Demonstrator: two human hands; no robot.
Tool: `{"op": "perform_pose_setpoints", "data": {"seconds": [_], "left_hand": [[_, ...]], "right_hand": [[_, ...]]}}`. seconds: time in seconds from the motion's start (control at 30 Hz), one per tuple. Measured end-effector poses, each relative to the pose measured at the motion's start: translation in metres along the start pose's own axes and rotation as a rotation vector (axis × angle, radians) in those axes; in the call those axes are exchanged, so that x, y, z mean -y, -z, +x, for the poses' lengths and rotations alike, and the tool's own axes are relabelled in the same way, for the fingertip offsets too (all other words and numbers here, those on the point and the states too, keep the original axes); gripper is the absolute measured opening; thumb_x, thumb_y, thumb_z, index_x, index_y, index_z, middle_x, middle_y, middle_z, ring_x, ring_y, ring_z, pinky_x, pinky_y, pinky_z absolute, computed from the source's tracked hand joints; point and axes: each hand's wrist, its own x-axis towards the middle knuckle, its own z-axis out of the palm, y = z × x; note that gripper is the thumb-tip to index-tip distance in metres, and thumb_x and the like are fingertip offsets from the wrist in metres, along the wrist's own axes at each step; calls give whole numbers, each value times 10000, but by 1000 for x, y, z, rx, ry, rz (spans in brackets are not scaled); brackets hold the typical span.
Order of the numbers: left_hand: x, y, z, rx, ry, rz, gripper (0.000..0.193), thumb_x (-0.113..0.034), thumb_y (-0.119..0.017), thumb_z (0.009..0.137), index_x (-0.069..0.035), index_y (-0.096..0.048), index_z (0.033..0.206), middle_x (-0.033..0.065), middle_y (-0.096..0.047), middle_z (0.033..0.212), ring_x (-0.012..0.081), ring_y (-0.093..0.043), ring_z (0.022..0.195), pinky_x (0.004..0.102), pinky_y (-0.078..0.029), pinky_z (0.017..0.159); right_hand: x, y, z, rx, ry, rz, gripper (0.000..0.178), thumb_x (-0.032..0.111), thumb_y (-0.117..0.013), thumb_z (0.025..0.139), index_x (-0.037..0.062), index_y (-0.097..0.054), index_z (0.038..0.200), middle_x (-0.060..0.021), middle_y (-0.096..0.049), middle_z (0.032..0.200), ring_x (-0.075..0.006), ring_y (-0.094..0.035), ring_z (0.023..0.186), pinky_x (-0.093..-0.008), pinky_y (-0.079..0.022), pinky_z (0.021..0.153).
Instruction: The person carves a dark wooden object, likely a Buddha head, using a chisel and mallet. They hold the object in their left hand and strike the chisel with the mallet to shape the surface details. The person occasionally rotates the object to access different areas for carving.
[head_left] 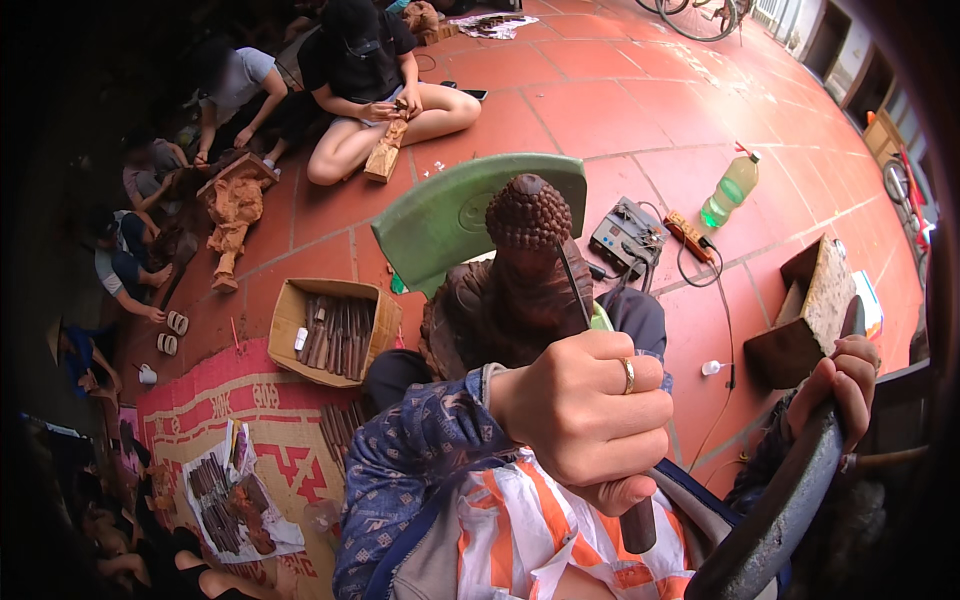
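The dark wooden bust [528, 215], its head covered in knobbed curls, is standing upright between the wearer's legs in front of a green chair back [430, 215], an arrangement that is probably keeping it steady and within reach; its base is hidden. The left hand [590, 410] is crossing the front of the body, its fingers clenched around a chisel [637, 527], handle butt down and blade slanting up against the head; firm contact cannot be confirmed. That closed fist is presumably controlling the blade's angle. The right hand [838, 385] is grasping a dark, curved club-like bar [775, 520] out to the side, seemingly clear of the bust. A cardboard box [288, 315] is holding upright carving tools [345, 335] at the left, evidently for easy selection.
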Motion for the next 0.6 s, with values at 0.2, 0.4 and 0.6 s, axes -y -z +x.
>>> {"op": "perform_pose_setpoints", "data": {"seconds": [0.2,0.4,0.6], "left_hand": [[6,3,-2,-15,22,27,397,-343,-442,906,-106,-433,588,7,-379,595,156,-420,497,301,-280,449],[10,2,-3,-73,21,28,438,-332,-399,928,-82,-449,572,-3,-374,548,144,-379,428,293,-262,418],[9,4,0,-109,25,-35,452,-343,-399,940,-72,-466,584,6,-396,558,157,-407,436,301,-293,421]], "right_hand": [[3,-4,0,-1,-9,2,262,-37,-591,867,40,-397,1026,-106,-466,700,-229,-461,610,-413,-468,565],[7,-4,5,20,-22,17,257,-21,-597,875,45,-397,1023,-99,-461,697,-226,-460,613,-410,-468,572],[7,-1,6,-18,1,7,251,-5,-586,885,50,-390,1033,-100,-463,716,-222,-455,612,-409,-468,579]]}}
